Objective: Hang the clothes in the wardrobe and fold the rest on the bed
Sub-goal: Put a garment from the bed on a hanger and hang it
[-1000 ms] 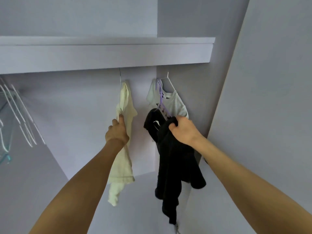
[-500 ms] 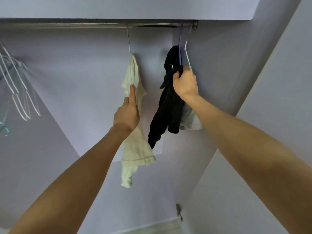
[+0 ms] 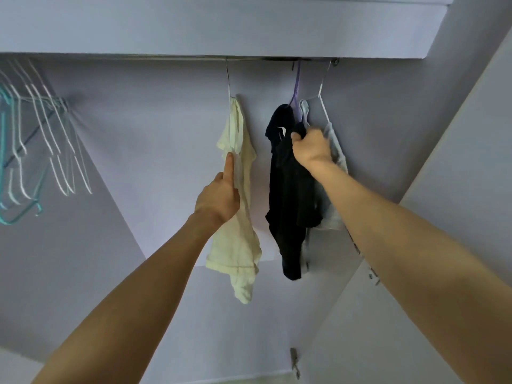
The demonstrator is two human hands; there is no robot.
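Your left hand, at frame centre, has its index finger straight up against the cream shirt; the other fingers curl, and whether they pinch cloth cannot be told. That shirt hangs from the wardrobe rail on a thin hanger. Your right hand, right of centre, grips the black garment, which hangs on a purple hanger. A pale grey garment hangs just behind it. Empty hangers crowd the upper left.
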